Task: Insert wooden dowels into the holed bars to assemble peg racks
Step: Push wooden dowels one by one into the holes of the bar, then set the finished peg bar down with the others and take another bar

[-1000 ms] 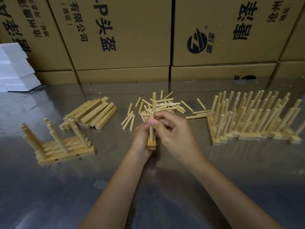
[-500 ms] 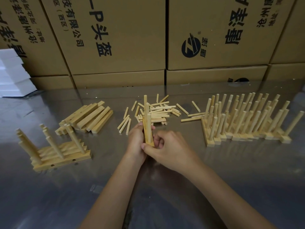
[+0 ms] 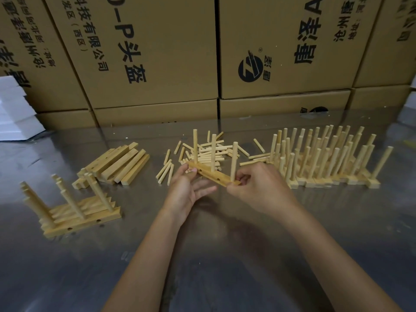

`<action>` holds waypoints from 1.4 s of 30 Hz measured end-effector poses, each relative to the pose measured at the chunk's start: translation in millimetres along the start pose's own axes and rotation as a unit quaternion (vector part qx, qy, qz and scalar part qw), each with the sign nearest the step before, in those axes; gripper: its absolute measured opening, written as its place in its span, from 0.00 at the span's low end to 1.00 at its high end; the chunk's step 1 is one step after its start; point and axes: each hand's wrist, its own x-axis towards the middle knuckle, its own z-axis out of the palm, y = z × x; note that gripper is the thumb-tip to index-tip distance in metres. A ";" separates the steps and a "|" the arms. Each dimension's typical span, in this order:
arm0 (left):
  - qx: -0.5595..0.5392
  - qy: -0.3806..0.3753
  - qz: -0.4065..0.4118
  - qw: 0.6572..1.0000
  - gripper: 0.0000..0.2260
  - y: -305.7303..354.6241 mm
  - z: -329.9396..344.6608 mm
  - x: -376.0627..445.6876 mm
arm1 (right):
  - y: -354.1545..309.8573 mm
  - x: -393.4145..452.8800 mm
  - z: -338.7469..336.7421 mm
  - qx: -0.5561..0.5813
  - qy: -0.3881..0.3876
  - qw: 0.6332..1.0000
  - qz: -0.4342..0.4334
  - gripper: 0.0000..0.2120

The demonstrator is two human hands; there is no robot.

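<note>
Head view: both hands gripping pegged bar, loose dowels seemingly behind.

Loose dowels lie mid-table, plain holed bars stacked to their left, a few peg racks nearer the front-left. Finished racks crowd the right; cardboard boxes wall the back, white foam blocks far left.

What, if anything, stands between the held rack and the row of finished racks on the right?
Nothing visible blocks it. The held rack, pinched between the left hand and right hand, sits beside the finished racks; only bare table and the right hand itself lie on that side.
</note>
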 end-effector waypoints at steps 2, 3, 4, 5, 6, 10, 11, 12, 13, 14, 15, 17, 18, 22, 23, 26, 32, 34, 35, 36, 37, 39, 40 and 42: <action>0.038 -0.021 0.001 0.999 0.15 -0.4 -3.1 0.1 | 8.9 -3.8 -8.2 -0.030 -0.003 1.000 0.001 0.08; 0.061 -0.031 0.000 0.998 0.15 -0.6 -4.8 -0.1 | 14.4 -6.2 -13.0 -0.039 -0.007 0.999 0.004 0.09; 0.087 -0.044 -0.001 0.995 0.15 -0.3 -6.8 -0.5 | 20.6 -8.9 -18.3 -0.043 -0.013 0.999 0.008 0.10; 0.115 -0.057 -0.003 0.992 0.15 -0.1 -8.2 -1.0 | 26.9 -12.0 -24.3 -0.046 -0.019 0.999 0.012 0.11; 0.148 -0.071 -0.005 0.986 0.15 0.1 -8.9 -1.9 | 33.6 -15.7 -30.6 -0.050 -0.023 0.998 0.013 0.11; 0.309 -0.110 0.008 0.945 0.13 -4.2 0.2 -5.3 | 65.4 -31.6 -53.6 -0.065 -0.031 0.997 0.007 0.09; 0.358 -0.111 0.017 0.927 0.12 -6.9 5.0 -6.6 | 73.6 -35.4 -58.4 -0.070 -0.033 0.997 0.005 0.08; 0.403 -0.112 0.026 0.908 0.11 -10.3 10.7 -8.1 | 81.4 -38.7 -63.0 -0.073 -0.036 0.997 0.001 0.07; 0.435 -0.117 0.033 0.892 0.10 -14.8 16.7 -9.7 | 88.8 -41.7 -67.2 -0.076 -0.040 0.996 -0.001 0.06; 0.455 -0.124 0.036 0.881 0.10 -20.3 23.2 -11.0 | 96.6 -44.1 -70.6 -0.079 -0.045 0.996 0.000 0.08; 0.466 -0.130 0.039 0.874 0.10 -26.4 29.9 -12.9 | 104.6 -45.9 -73.0 -0.080 -0.051 0.995 0.007 0.09; 0.479 -0.133 0.050 0.866 0.11 -37.3 43.1 -16.6 | 121.8 -47.6 -75.9 -0.080 -0.062 0.994 0.031 0.09; 0.483 -0.131 0.057 0.864 0.11 -42.0 49.1 -18.2 | 130.0 -47.8 -77.0 -0.080 -0.062 0.994 0.043 0.08; 0.475 -0.111 0.084 0.869 0.08 -59.5 71.1 -22.7 | 154.4 -45.5 -84.9 -0.073 -0.041 0.994 0.067 0.01; 0.480 -0.103 0.099 0.866 0.08 -64.5 76.9 -24.4 | 158.9 -44.8 -87.8 -0.078 -0.032 0.994 0.071 0.01; 0.519 -0.090 0.171 0.832 0.06 -78.2 94.9 -30.0 | 171.2 -44.0 -97.2 -0.098 -0.004 0.991 0.087 0.02; 0.577 -0.114 0.201 0.783 0.07 -94.8 134.7 -31.4 | 190.5 -48.4 -117.2 -0.122 0.064 0.976 0.166 0.04; 0.587 -0.118 0.210 0.773 0.07 -99.3 148.9 -31.2 | 192.5 -53.8 -120.7 -0.130 0.101 0.967 0.196 0.06; 0.591 -0.118 0.213 0.769 0.09 -101.4 155.3 -31.2 | 192.9 -57.3 -122.0 -0.138 0.116 0.961 0.208 0.05; 0.597 -0.117 0.214 0.764 0.10 -103.2 161.1 -30.5 | 193.2 -61.1 -123.4 -0.150 0.128 0.956 0.216 0.04; 0.603 -0.113 0.215 0.760 0.12 -104.8 166.0 -29.5 | 193.1 -65.3 -124.7 -0.162 0.134 0.952 0.221 0.03; 0.615 -0.103 0.212 0.753 0.13 -106.9 173.1 -27.2 | 192.1 -73.3 -126.7 -0.174 0.138 0.950 0.219 0.03; 0.615 -0.099 0.210 0.753 0.14 -107.7 175.0 -26.6 | 189.7 -76.8 -126.6 -0.173 0.135 0.951 0.217 0.04; 0.609 -0.098 0.209 0.759 0.13 -108.6 174.8 -25.5 | 180.3 -80.9 -121.6 -0.167 0.114 0.958 0.202 0.05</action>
